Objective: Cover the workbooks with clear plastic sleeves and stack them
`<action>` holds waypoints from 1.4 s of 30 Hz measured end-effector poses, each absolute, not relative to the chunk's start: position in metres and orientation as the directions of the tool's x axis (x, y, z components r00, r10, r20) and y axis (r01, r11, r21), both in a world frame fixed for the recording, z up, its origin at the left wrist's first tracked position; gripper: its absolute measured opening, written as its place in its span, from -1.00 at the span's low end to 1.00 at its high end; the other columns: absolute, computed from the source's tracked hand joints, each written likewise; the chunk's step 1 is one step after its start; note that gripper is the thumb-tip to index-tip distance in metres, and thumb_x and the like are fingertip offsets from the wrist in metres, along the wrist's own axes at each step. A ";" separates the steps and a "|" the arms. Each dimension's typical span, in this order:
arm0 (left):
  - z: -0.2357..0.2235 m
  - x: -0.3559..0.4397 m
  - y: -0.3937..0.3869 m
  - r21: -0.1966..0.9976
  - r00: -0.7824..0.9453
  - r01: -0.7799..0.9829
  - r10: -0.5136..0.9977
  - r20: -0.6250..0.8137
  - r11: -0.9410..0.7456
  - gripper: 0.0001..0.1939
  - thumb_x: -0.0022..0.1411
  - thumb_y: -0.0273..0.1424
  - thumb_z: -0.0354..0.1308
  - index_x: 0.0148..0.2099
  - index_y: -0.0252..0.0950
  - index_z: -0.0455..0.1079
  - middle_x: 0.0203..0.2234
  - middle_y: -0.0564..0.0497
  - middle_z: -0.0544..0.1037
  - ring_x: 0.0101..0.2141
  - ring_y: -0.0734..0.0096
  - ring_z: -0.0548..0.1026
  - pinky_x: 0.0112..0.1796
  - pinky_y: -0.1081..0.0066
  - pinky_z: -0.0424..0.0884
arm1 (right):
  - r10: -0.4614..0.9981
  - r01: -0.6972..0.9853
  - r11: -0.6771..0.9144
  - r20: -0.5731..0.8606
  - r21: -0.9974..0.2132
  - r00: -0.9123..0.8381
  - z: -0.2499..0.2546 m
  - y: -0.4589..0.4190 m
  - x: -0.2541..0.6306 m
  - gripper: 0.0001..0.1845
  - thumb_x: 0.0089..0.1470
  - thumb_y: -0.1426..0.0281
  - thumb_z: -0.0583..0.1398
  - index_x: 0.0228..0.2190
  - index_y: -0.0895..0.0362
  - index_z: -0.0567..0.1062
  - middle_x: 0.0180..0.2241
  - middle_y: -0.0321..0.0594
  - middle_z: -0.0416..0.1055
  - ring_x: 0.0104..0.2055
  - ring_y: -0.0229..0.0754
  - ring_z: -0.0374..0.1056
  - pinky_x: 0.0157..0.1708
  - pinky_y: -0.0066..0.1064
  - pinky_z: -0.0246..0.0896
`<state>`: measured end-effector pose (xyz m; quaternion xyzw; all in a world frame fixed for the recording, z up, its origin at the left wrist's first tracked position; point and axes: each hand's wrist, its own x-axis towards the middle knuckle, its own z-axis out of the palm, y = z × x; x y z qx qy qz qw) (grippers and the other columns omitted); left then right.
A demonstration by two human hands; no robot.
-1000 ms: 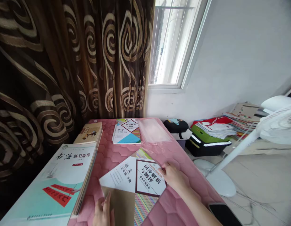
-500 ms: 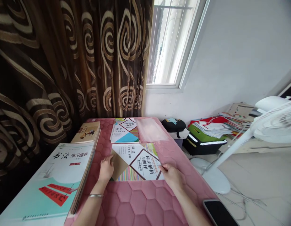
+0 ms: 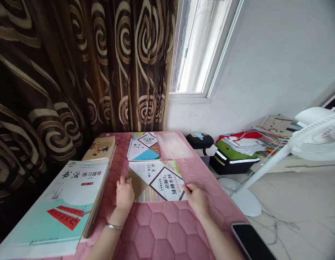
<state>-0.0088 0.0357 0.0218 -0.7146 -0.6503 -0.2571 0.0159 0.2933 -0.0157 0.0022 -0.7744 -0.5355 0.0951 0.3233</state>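
A workbook with Chinese print, a brown corner and a striped band lies sideways on the pink quilted table cover. My left hand, wearing a silver bangle, is closed at the workbook's left edge, its fingers curled and partly hidden. At the opposite edge my right hand pinches the workbook between thumb and fingers. Just beyond it lies a smaller stack of workbooks with a blue corner on top. A clear plastic sleeve rests beside that stack.
At left stands a pile of books topped by a calligraphy workbook, with a tan book behind. A phone lies at the near right edge. Off the table are a white fan, a black-and-green box and a black case.
My view has tilted down slightly. My left hand has shifted a little right and over the workbook's near left corner. The right hand keeps its hold on the right edge.
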 end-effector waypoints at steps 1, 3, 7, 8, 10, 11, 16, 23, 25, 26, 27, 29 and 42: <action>0.023 0.001 0.023 0.259 0.054 0.952 0.920 0.388 -0.165 -0.66 0.24 -0.55 -0.06 -0.03 -0.37 0.46 0.07 -0.32 0.38 -0.02 0.03 0.38 -0.08 0.04 0.36 | 0.890 0.776 -0.203 0.218 -0.597 0.401 0.001 -0.016 0.294 -0.74 0.14 0.22 0.10 -0.44 0.07 0.49 -0.41 -0.20 0.56 -0.36 -0.10 0.44 -0.38 -0.38 0.12; 0.025 0.022 -0.002 0.185 0.228 0.934 0.910 0.347 -0.305 -0.68 0.26 -0.52 -0.05 -0.05 -0.27 0.47 0.08 -0.20 0.40 -0.01 0.05 0.37 -0.07 0.05 0.36 | 0.874 0.814 -0.175 0.293 -0.553 0.387 0.003 -0.018 0.292 -0.75 0.14 0.22 0.11 -0.43 0.09 0.48 -0.41 -0.17 0.53 -0.34 -0.08 0.41 -0.34 -0.36 0.12; 0.024 0.046 -0.032 0.228 0.380 0.862 0.875 0.299 -0.452 -0.62 0.24 -0.48 0.04 0.10 -0.22 0.38 0.07 -0.09 0.43 0.05 0.14 0.32 0.03 0.12 0.31 | 0.868 0.930 -0.057 0.442 -0.364 0.226 0.016 -0.030 0.269 -0.78 0.16 0.22 0.12 -0.35 0.07 0.49 -0.28 -0.13 0.45 -0.19 -0.02 0.31 -0.23 -0.28 0.10; 0.024 0.048 -0.033 0.237 0.383 0.858 0.876 0.293 -0.455 -0.63 0.25 -0.49 0.03 0.09 -0.21 0.38 0.07 -0.07 0.44 0.05 0.16 0.32 0.03 0.13 0.31 | 0.890 0.942 0.010 0.433 -0.336 0.145 0.020 -0.034 0.258 -0.80 0.16 0.23 0.12 -0.34 0.04 0.49 -0.25 -0.16 0.44 -0.16 -0.03 0.29 -0.22 -0.27 0.08; 0.025 0.047 -0.031 0.254 0.383 0.854 0.878 0.286 -0.455 -0.67 0.27 -0.49 0.01 0.04 -0.19 0.42 0.04 -0.05 0.46 0.03 0.20 0.34 0.02 0.15 0.31 | 0.924 0.933 0.156 0.383 -0.325 -0.021 0.025 -0.040 0.235 -0.87 0.15 0.26 0.15 -0.35 0.00 0.49 -0.21 -0.23 0.42 -0.12 -0.06 0.27 -0.19 -0.27 0.06; 0.025 0.046 -0.028 0.261 0.382 0.851 0.878 0.287 -0.455 -0.69 0.28 -0.49 0.01 0.02 -0.18 0.43 0.02 -0.04 0.47 0.02 0.21 0.35 0.01 0.17 0.32 | 0.930 0.922 0.206 0.360 -0.329 -0.080 0.026 -0.042 0.224 -0.91 0.14 0.28 0.18 -0.35 -0.01 0.49 -0.21 -0.25 0.41 -0.11 -0.07 0.26 -0.18 -0.27 0.05; 0.024 0.041 -0.020 0.268 0.387 0.843 0.872 0.301 -0.467 -0.70 0.31 -0.46 0.02 0.02 -0.12 0.43 0.00 -0.01 0.49 0.01 0.24 0.37 -0.02 0.18 0.32 | 0.934 0.912 0.249 0.330 -0.325 -0.137 0.020 -0.039 0.194 -0.95 0.08 0.35 0.25 -0.33 -0.01 0.49 -0.20 -0.28 0.42 -0.09 -0.06 0.26 -0.13 -0.23 0.04; 0.028 0.010 -0.021 0.269 0.374 0.851 0.880 0.292 -0.451 -0.74 0.25 -0.45 0.08 -0.08 -0.07 0.50 0.02 -0.01 0.49 0.01 0.20 0.36 -0.02 0.10 0.26 | 0.944 0.915 0.209 0.317 -0.346 -0.096 0.021 -0.042 0.227 -0.91 0.11 0.30 0.22 -0.29 -0.05 0.52 -0.16 -0.25 0.43 -0.08 -0.05 0.29 -0.15 -0.21 0.07; 0.027 -0.011 -0.021 0.268 0.326 0.874 0.897 0.299 -0.406 -0.73 0.25 -0.45 0.08 -0.10 -0.02 0.51 0.01 0.02 0.50 0.00 0.19 0.36 -0.03 0.09 0.26 | 0.949 0.921 0.175 0.307 -0.347 -0.065 0.019 -0.046 0.249 -0.88 0.11 0.28 0.20 -0.27 -0.06 0.53 -0.12 -0.24 0.43 -0.05 -0.03 0.27 -0.13 -0.19 0.07; 0.026 -0.023 -0.020 0.267 0.296 0.885 0.903 0.311 -0.381 -0.73 0.24 -0.45 0.09 -0.11 -0.01 0.52 0.00 0.03 0.50 0.00 0.19 0.37 -0.04 0.09 0.27 | 0.953 0.923 0.154 0.300 -0.352 -0.045 0.018 -0.048 0.260 -0.86 0.12 0.26 0.19 -0.26 -0.08 0.53 -0.11 -0.24 0.44 -0.04 -0.03 0.27 -0.13 -0.18 0.08; 0.024 -0.034 -0.019 0.269 0.269 0.892 0.905 0.329 -0.363 -0.73 0.24 -0.45 0.09 -0.12 0.00 0.53 -0.01 0.04 0.51 -0.01 0.18 0.38 -0.04 0.09 0.28 | 0.955 0.924 0.135 0.296 -0.358 -0.025 0.016 -0.049 0.271 -0.85 0.11 0.26 0.19 -0.26 -0.09 0.54 -0.10 -0.24 0.44 -0.03 -0.02 0.27 -0.12 -0.17 0.08; 0.017 -0.055 -0.017 0.279 0.236 0.891 0.891 0.389 -0.358 -0.74 0.22 -0.46 0.09 -0.16 -0.05 0.55 -0.07 0.01 0.54 -0.05 0.19 0.41 -0.04 0.12 0.32 | 0.954 0.924 0.112 0.300 -0.366 0.003 0.011 -0.051 0.291 -0.83 0.10 0.26 0.19 -0.24 -0.11 0.55 -0.09 -0.25 0.45 -0.03 -0.03 0.27 -0.09 -0.17 0.08; 0.002 -0.079 -0.011 0.372 0.217 0.823 0.842 0.493 -0.430 -0.69 0.25 -0.48 -0.01 -0.22 -0.16 0.58 -0.29 -0.05 0.56 -0.24 0.27 0.47 -0.17 0.25 0.44 | 0.951 0.847 0.139 0.309 -0.513 0.031 -0.007 -0.048 0.321 -0.77 0.09 0.34 0.13 -0.31 -0.11 0.60 -0.09 -0.26 0.46 -0.04 -0.10 0.35 0.02 -0.14 0.15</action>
